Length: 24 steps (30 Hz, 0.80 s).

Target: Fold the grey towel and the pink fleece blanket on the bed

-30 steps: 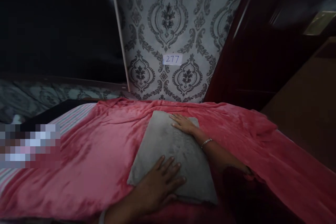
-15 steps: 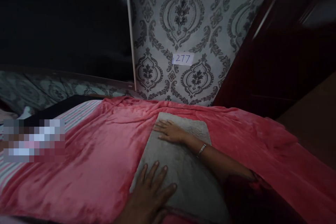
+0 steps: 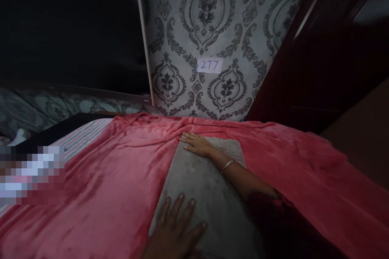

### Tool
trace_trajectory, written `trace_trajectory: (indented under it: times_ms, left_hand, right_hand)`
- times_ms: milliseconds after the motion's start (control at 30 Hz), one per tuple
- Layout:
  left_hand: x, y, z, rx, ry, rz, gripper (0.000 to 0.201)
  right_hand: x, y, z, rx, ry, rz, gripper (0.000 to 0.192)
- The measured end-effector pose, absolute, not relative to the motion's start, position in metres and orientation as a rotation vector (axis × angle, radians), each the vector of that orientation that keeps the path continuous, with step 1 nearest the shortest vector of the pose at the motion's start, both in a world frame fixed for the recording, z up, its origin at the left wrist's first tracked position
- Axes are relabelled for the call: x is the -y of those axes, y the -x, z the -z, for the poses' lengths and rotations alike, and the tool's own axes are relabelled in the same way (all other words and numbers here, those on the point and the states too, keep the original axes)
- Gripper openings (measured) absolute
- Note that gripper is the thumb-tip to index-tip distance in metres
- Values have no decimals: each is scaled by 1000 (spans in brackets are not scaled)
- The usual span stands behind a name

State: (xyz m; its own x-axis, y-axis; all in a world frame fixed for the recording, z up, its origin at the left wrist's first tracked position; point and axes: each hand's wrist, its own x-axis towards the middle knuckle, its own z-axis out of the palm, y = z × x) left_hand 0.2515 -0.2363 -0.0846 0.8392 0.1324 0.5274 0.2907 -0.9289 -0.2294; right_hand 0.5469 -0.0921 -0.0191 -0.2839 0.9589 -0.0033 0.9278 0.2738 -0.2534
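A grey, plush folded cloth (image 3: 209, 186) lies flat on a pink blanket (image 3: 121, 186). My left hand (image 3: 178, 226) is palm down on its near part, fingers spread and thumb out to the right. Toward the far left corner of the cloth, my right hand (image 3: 197, 144) rests flat with fingers stretched to the left, a bracelet on its wrist. Neither hand grips anything. My right sleeve and forearm cover part of the cloth's right side.
A striped sheet (image 3: 88, 135) shows at the blanket's left edge, beside a blurred-out patch. Behind stand a large dark screen (image 3: 73, 32), a patterned wall (image 3: 170, 52) with a paper (image 3: 209, 65) marked 277, and a dark red panel (image 3: 304, 68) at right.
My right hand has slid slightly up to the far edge of the grey cloth, its fingers still stretched out. The left hand stays spread on the near part. The view has shifted a little.
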Motion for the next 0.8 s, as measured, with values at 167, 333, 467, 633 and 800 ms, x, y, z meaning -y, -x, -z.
trace_trajectory:
  times_ms: [167,333,467,633,800]
  left_hand:
    - [249,-249,71,504,2849,662,75]
    - [242,-245,57,352,2806,748,70]
    - [241,-250,51,282,2779,817,63]
    - [275,-298,44,94,3012,669,69]
    - [306,-337,62,127,3092,504,88]
  right_hand:
    - [106,-530,-1,2333,1931,-238,56]
    - [176,-511,-5,2218,1872,-267,60]
    - [249,-522,2,2145,1842,-334,59]
    - [285,-565,4,2119,1957,-278,56]
    - [272,-589,14,2159,1982,-263,62]
